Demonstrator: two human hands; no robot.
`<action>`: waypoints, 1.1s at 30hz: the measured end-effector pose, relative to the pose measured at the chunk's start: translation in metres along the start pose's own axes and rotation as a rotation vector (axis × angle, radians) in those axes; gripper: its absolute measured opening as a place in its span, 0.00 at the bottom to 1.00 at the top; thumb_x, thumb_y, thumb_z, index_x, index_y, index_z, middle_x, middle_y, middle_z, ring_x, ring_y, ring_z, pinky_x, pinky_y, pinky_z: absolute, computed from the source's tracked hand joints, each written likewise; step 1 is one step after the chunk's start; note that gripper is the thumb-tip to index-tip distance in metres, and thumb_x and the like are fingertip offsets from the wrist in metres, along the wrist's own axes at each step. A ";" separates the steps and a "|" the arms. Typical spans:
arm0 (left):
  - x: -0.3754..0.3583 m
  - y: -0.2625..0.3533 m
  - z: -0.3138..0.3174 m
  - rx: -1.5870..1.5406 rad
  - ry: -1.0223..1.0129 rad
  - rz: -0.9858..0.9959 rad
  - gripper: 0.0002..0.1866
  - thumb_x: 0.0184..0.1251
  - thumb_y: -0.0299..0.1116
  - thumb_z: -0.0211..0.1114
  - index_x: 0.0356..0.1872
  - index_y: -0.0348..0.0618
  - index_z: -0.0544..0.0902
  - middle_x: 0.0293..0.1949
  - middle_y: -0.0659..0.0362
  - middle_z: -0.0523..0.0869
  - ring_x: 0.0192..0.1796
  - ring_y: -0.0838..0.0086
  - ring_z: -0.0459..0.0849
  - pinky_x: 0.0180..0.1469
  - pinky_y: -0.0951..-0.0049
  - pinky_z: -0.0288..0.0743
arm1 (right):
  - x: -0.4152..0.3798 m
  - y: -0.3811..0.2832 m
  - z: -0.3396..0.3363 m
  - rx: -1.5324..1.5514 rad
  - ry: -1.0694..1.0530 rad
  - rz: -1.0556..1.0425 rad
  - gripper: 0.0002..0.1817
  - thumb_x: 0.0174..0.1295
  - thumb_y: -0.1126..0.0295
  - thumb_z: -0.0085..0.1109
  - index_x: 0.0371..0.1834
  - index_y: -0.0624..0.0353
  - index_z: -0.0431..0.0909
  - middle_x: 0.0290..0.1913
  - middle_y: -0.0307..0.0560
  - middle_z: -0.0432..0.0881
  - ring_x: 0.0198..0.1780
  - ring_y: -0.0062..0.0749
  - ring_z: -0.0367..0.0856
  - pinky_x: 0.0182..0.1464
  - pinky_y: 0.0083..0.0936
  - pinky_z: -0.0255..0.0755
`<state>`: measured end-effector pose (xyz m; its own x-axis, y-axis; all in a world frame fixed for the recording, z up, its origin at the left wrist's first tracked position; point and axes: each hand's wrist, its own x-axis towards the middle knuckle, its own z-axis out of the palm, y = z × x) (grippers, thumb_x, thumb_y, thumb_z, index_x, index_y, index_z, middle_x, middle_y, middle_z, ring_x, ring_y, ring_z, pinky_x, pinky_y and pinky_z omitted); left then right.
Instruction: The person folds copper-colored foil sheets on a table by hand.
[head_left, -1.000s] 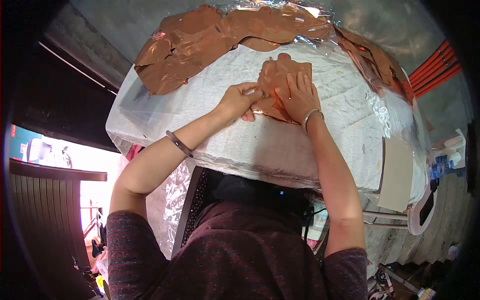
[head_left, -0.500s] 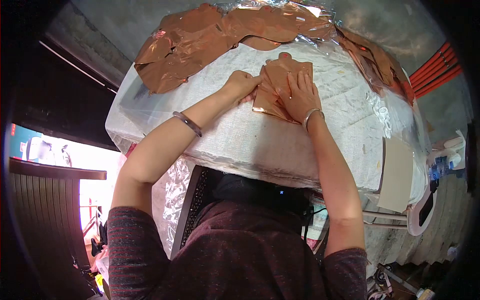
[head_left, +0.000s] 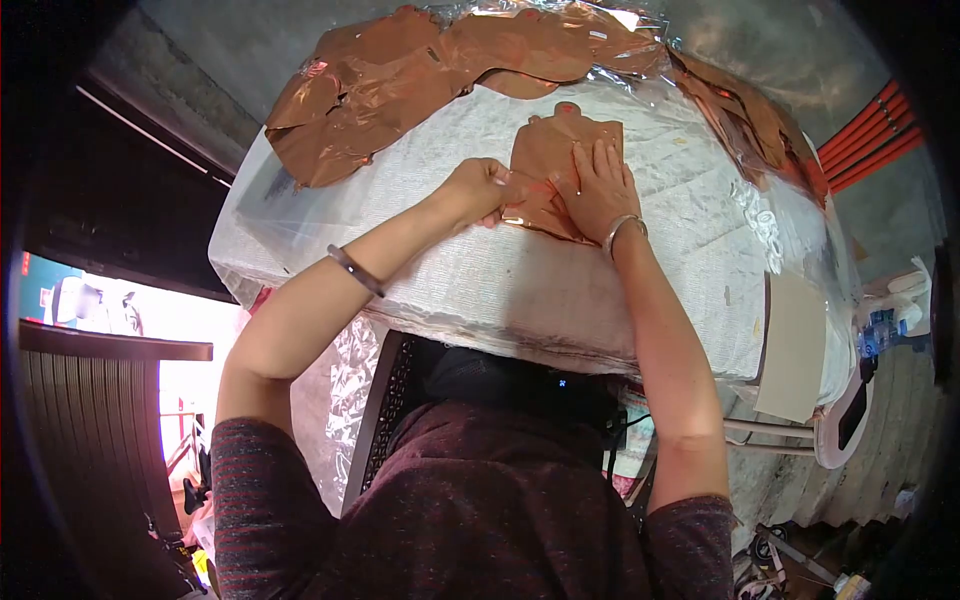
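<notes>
A flat, folded copper-coloured foil balloon (head_left: 545, 145) lies on the white cloth-covered table (head_left: 450, 270), with a small rounded tab at its far end. My left hand (head_left: 478, 190) is closed in a pinch at the balloon's near left edge, beside a creased fold. My right hand (head_left: 603, 190) rests flat on the balloon's right side, fingers stretched away from me, covering part of it.
More copper foil balloons (head_left: 370, 95) lie in an overlapping row along the far edge, with clear plastic film. Another folded foil pile (head_left: 740, 120) is at the far right. A beige card (head_left: 792, 345) hangs at the right edge. Red pipes (head_left: 870, 140) stand beyond.
My left hand has moved slightly nearer to me and down along the balloon's left edge. The balloon's upper left part now lies flatter and wider. My right hand has stayed in place.
</notes>
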<state>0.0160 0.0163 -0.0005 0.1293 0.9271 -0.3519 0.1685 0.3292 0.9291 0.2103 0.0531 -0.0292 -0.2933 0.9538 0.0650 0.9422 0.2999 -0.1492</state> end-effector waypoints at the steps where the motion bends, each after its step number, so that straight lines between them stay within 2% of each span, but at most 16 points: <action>1: -0.008 -0.001 0.000 0.046 0.020 -0.001 0.11 0.63 0.33 0.67 0.27 0.36 0.78 0.19 0.60 0.78 0.13 0.81 0.70 0.14 0.81 0.61 | 0.000 0.000 0.000 0.002 0.000 -0.003 0.37 0.68 0.40 0.36 0.75 0.51 0.52 0.76 0.55 0.46 0.78 0.42 0.40 0.75 0.39 0.39; 2: -0.014 -0.001 -0.001 0.092 0.041 0.000 0.09 0.65 0.32 0.66 0.31 0.35 0.79 0.20 0.61 0.78 0.13 0.82 0.70 0.15 0.83 0.61 | 0.000 -0.001 0.000 0.006 0.001 -0.002 0.38 0.68 0.40 0.36 0.75 0.51 0.52 0.76 0.55 0.46 0.78 0.42 0.40 0.75 0.39 0.39; 3: -0.019 -0.002 -0.002 0.092 0.042 0.002 0.09 0.65 0.32 0.66 0.31 0.35 0.79 0.20 0.61 0.78 0.13 0.82 0.70 0.15 0.83 0.61 | 0.000 0.000 0.000 0.009 0.003 0.001 0.38 0.68 0.40 0.35 0.75 0.51 0.52 0.76 0.55 0.46 0.78 0.42 0.40 0.75 0.39 0.39; 5: -0.026 -0.005 -0.005 -0.014 0.031 0.071 0.08 0.61 0.28 0.65 0.29 0.33 0.81 0.21 0.57 0.81 0.16 0.79 0.74 0.19 0.77 0.68 | 0.000 0.000 0.000 -0.005 -0.001 -0.001 0.38 0.68 0.39 0.35 0.75 0.52 0.53 0.76 0.55 0.46 0.78 0.42 0.40 0.75 0.39 0.39; 6: -0.025 -0.008 -0.008 -0.015 0.032 0.073 0.08 0.61 0.28 0.65 0.29 0.33 0.81 0.21 0.57 0.81 0.16 0.79 0.74 0.19 0.77 0.68 | 0.001 0.000 0.000 -0.017 -0.004 -0.002 0.38 0.68 0.39 0.34 0.74 0.52 0.53 0.76 0.55 0.46 0.78 0.43 0.40 0.75 0.39 0.39; 8: -0.018 -0.019 -0.015 0.371 0.151 0.296 0.06 0.66 0.27 0.62 0.34 0.34 0.82 0.22 0.63 0.80 0.19 0.83 0.73 0.21 0.79 0.66 | 0.001 0.001 0.000 -0.009 0.004 -0.001 0.38 0.68 0.39 0.34 0.74 0.52 0.53 0.76 0.56 0.46 0.78 0.43 0.40 0.75 0.39 0.39; 9: -0.014 -0.020 -0.017 0.367 0.157 0.296 0.06 0.66 0.27 0.62 0.34 0.34 0.82 0.22 0.63 0.80 0.19 0.83 0.73 0.21 0.79 0.66 | 0.001 0.000 0.001 0.000 0.010 -0.003 0.38 0.68 0.39 0.34 0.74 0.52 0.53 0.76 0.56 0.47 0.78 0.44 0.40 0.75 0.39 0.40; 12: 0.004 -0.014 -0.026 0.407 0.162 0.224 0.04 0.63 0.26 0.64 0.31 0.35 0.83 0.22 0.63 0.80 0.20 0.83 0.73 0.21 0.79 0.66 | 0.000 0.001 0.001 0.004 0.016 -0.009 0.38 0.68 0.39 0.35 0.74 0.52 0.54 0.76 0.57 0.47 0.78 0.46 0.41 0.75 0.40 0.40; 14: 0.013 -0.004 -0.022 0.493 0.074 0.128 0.04 0.59 0.26 0.66 0.29 0.36 0.83 0.21 0.63 0.80 0.20 0.82 0.74 0.22 0.79 0.67 | 0.000 0.002 0.004 0.009 0.030 -0.015 0.38 0.68 0.39 0.35 0.74 0.52 0.54 0.76 0.57 0.48 0.77 0.46 0.42 0.75 0.40 0.40; 20: 0.032 -0.002 -0.008 0.470 0.105 0.104 0.06 0.55 0.27 0.68 0.23 0.38 0.80 0.19 0.63 0.79 0.20 0.81 0.74 0.22 0.79 0.68 | 0.000 0.000 0.000 0.003 -0.006 -0.003 0.38 0.68 0.39 0.34 0.74 0.52 0.53 0.76 0.57 0.47 0.77 0.45 0.42 0.75 0.38 0.38; 25: 0.028 0.005 -0.007 0.335 0.101 0.046 0.06 0.55 0.25 0.69 0.28 0.37 0.78 0.22 0.60 0.81 0.20 0.79 0.75 0.21 0.80 0.67 | 0.002 0.002 0.003 -0.009 -0.018 -0.004 0.39 0.68 0.38 0.33 0.75 0.52 0.51 0.77 0.55 0.46 0.78 0.43 0.40 0.75 0.36 0.36; 27: 0.026 0.005 -0.007 0.265 0.104 0.054 0.07 0.54 0.24 0.69 0.31 0.35 0.78 0.23 0.58 0.82 0.19 0.79 0.75 0.20 0.81 0.66 | 0.002 0.002 0.004 0.016 0.051 -0.024 0.38 0.68 0.40 0.37 0.73 0.53 0.55 0.75 0.58 0.50 0.77 0.46 0.42 0.74 0.37 0.40; 33: 0.023 0.003 -0.011 0.126 0.058 -0.052 0.05 0.54 0.24 0.69 0.30 0.37 0.81 0.20 0.60 0.81 0.16 0.81 0.73 0.17 0.81 0.63 | 0.001 0.001 0.003 0.036 0.038 -0.012 0.37 0.67 0.40 0.37 0.73 0.53 0.56 0.75 0.58 0.49 0.77 0.45 0.42 0.74 0.37 0.40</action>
<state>0.0086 0.0408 -0.0046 0.0611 0.9196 -0.3882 0.2957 0.3548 0.8870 0.2110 0.0541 -0.0319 -0.2971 0.9491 0.1041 0.9321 0.3120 -0.1838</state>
